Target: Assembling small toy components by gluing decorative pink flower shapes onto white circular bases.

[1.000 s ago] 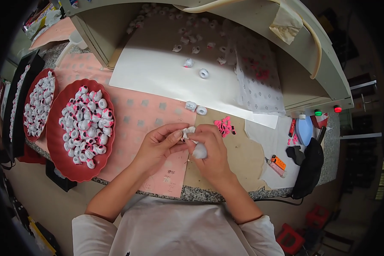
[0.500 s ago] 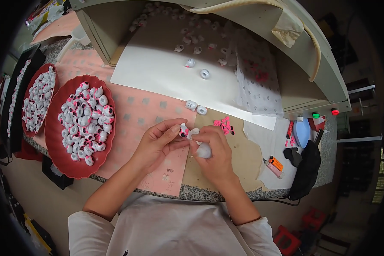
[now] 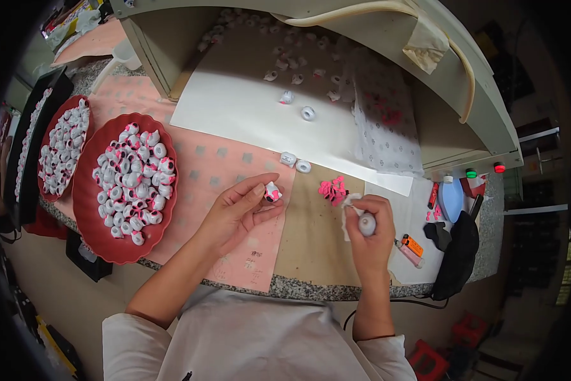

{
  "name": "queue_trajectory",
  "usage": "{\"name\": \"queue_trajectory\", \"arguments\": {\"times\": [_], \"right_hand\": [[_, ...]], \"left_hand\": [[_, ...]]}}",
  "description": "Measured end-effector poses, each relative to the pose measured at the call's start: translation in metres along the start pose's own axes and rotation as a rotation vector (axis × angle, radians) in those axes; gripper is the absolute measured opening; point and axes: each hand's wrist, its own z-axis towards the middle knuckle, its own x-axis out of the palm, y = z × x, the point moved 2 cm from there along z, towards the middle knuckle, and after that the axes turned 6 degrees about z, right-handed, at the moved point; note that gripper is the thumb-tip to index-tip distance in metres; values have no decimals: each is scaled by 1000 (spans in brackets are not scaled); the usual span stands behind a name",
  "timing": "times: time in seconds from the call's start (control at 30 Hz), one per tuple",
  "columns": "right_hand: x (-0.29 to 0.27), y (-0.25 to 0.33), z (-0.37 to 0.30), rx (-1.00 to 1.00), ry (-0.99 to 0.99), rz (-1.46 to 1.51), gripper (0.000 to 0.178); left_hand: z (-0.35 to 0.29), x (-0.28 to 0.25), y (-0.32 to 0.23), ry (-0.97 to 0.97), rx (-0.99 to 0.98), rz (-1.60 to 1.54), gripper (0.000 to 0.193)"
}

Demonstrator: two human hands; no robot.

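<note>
One grey cabinet [image 3: 488, 108], open at the front, stands beyond and to the right of the scalloped red tray [image 3: 85, 190]. From inside it, a white sheet [image 3: 234, 120] spreads toward us, also beyond and to the right of the tray. We have a pink sheet [image 3: 228, 171] running under the tray and out to its right, then brown paper [image 3: 311, 247] farther right of it. The tray itself is heaped with small figures [image 3: 133, 181] in white, pink and black; just to its left, a narrower red tray [image 3: 48, 195] holds more.

Right of the tray, we hold our left hand [image 3: 231, 214] over the pink sheet; farther right of it, our right hand [image 3: 372, 216] is over the brown paper, the two well apart. Well to the tray's right lies a blue dish [image 3: 451, 198].

Our right fingers are closed on a crumpled white cloth [image 3: 349, 206], with a rounded pale object [image 3: 367, 223] in the same grasp; we cannot tell what it is. Our left thumb and fingertips pinch one white, pink and black figure [image 3: 272, 192], raised to the right of the tray. Also right of the tray, two white pieces [image 3: 288, 159] sit side by side, and farther right we find bright pink bits [image 3: 333, 190] clustered together.
</note>
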Motion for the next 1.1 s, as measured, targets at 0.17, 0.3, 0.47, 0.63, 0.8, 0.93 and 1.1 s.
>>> {"name": "queue_trajectory", "arguments": {"times": [0.17,0.3,0.47,0.63,0.8,0.93,1.1], "right_hand": [[-55,-19,-3,21,-210,-382,18],[-85,-40,-14,87,-252,-510,20],[-58,-19,-10,-42,-333,-284,18],[14,-7,-13,520,14,694,14],[42,4,15,607,180,863,16],[44,-4,27,516,355,702,20],[44,-15,22,493,370,710,16]], "left_hand": [[-2,2,-6,-12,-18,35,36],[-1,2,-5,-8,-25,24,35],[2,17,-1,-33,-19,78,33],[5,24,9,39,43,108,28],[11,37,10,43,73,202,26],[13,37,9,33,105,260,24],[16,29,11,47,69,204,24]]}}
